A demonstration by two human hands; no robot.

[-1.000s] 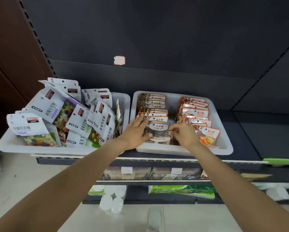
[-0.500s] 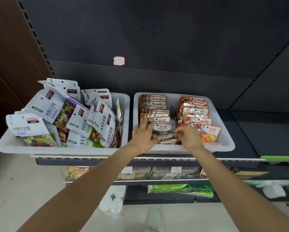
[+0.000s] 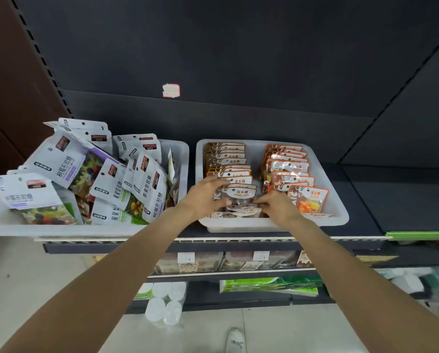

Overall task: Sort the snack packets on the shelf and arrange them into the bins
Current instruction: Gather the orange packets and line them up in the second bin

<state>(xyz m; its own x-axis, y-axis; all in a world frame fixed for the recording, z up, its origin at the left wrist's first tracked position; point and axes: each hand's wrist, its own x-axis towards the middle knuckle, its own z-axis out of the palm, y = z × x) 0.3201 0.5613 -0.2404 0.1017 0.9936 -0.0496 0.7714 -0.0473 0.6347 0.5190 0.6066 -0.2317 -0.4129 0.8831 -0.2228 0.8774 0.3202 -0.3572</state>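
Fingers (image 3: 218,186) of left hand (image 3: 203,200) spread flat, steadying front stone-candy packets (image 3: 241,200) in right bin (image 3: 338,212); right hand (image 3: 279,207) pinches a packet edge. Risk: loose front packets slide flat, toppling the row.

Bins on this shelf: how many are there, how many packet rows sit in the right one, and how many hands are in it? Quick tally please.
White bins: 2, the left bin and the right bin
Packet rows in the right bin: 2, the stone candy row and the orange sugar row
Hands in the right bin: 2, left hand and right hand
Total: 6
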